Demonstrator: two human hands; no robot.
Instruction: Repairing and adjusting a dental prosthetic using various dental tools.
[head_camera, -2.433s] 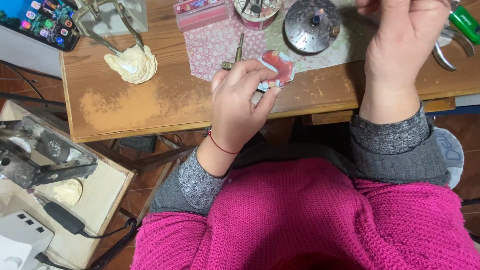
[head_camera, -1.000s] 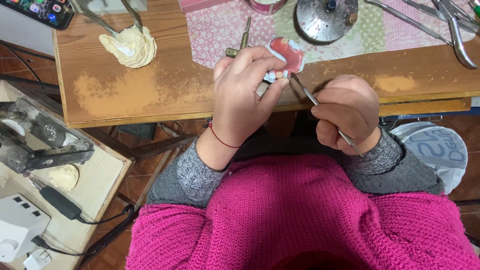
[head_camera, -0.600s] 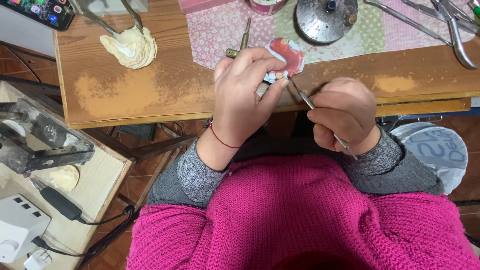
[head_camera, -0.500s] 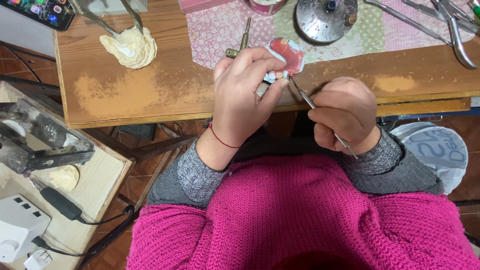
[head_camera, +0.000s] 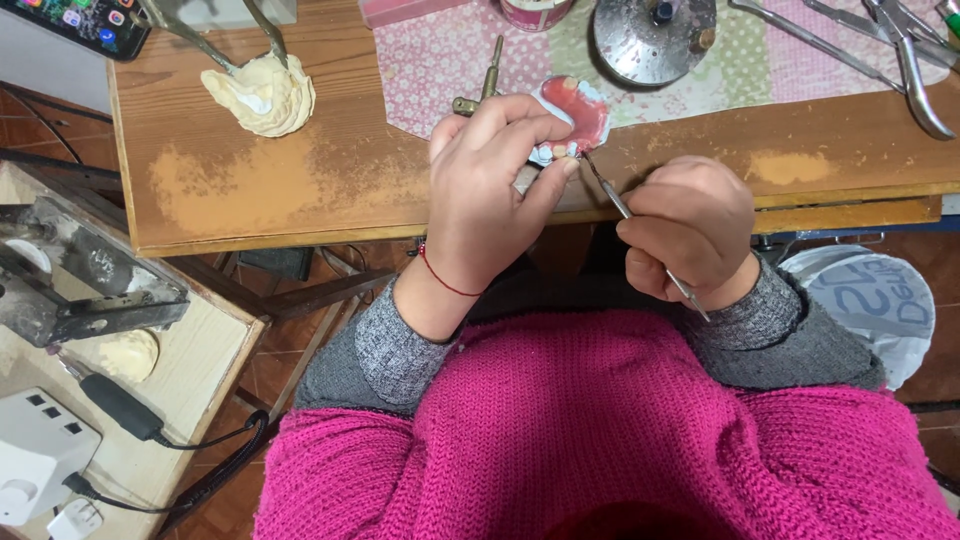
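My left hand (head_camera: 492, 190) grips a pink wax denture model (head_camera: 575, 108) with white teeth, held over the front edge of the wooden workbench (head_camera: 300, 190). My right hand (head_camera: 688, 228) is closed around a thin metal carving tool (head_camera: 640, 232). Its tip touches the denture's lower edge by the teeth. A red thread bracelet circles my left wrist. Grey cuffs and a magenta knit sweater fill the lower part of the view.
On the bench lie a cream plaster lump (head_camera: 262, 95), a floral cloth (head_camera: 440, 60), a round metal lid (head_camera: 654, 38), a brass tool (head_camera: 488, 80) and pliers (head_camera: 908, 60). A low side table (head_camera: 110, 400) at left carries a metal device, a white box and a black cable.
My right hand came down from the tools at the back right, now holding the metal tool against the denture. The left hand keeps the denture in nearly the same place.
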